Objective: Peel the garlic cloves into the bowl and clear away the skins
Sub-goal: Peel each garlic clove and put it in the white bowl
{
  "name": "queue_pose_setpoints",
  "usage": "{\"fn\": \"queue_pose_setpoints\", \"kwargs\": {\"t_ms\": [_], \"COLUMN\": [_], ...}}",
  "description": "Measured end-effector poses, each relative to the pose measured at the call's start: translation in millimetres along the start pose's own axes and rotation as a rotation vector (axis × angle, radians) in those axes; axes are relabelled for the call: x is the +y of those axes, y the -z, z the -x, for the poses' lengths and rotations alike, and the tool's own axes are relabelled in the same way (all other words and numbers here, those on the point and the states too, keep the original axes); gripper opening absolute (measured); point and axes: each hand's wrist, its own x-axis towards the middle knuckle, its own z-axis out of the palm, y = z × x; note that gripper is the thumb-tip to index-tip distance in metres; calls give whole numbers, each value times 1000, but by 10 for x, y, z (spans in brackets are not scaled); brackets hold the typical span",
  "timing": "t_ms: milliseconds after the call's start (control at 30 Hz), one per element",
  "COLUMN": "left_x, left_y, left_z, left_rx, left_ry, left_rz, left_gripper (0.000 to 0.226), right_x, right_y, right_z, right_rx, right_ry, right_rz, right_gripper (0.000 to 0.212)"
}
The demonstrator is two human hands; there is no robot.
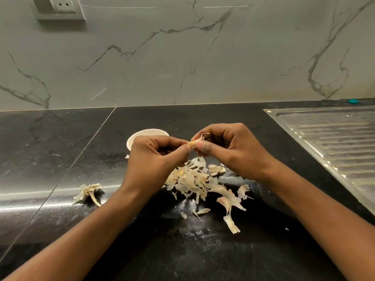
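From the head camera, both hands are raised just above the black countertop [60, 151]. Between them is a garlic clove [195, 143], small and pale, with a wisp of skin curling up off its far end. The left hand [156, 157] pinches one end of it between thumb and forefinger, the other fingers curled in. The right hand [227, 151] pinches the other end, thumb pressed on the near side.

The white bowl [134, 138] sits just behind the left hand, mostly hidden by it, and I cannot see what is in it. Below the hands lies the heap of skins [194, 179], with loose pieces scattered toward the near edge. A stripped stalk [89, 192] lies apart to the left. The steel drainboard [334, 134] is off to the right.

I'd say the clove is firm but slick once bare, best held by its ends while a nail lifts the skin. The skins look papery and feather-light, so they would be better swept together with a cupped hand than picked up singly.
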Motion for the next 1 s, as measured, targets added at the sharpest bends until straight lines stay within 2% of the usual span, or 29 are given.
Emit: {"fn": "queue_pose_setpoints", "kwargs": {"t_ms": [200,467,800,1000], "left_x": [-16,36,-30,-13], "left_y": [0,-29,-55,-35], "left_z": [4,38,17,-6], "left_rx": [-55,31,32,28], "left_ry": [-20,-21,180,214], "left_rz": [-93,-55,192,258], "left_gripper": [8,14,16,10], "right_x": [21,19,-16,32], "right_y": [73,-21,-46,77], "right_z": [-2,7,-3,-1], "right_rx": [-87,-26,27,46], "right_ry": [62,152,236,118], "right_rz": [196,138,137,-7], "right_gripper": [18,19,21,25]}}
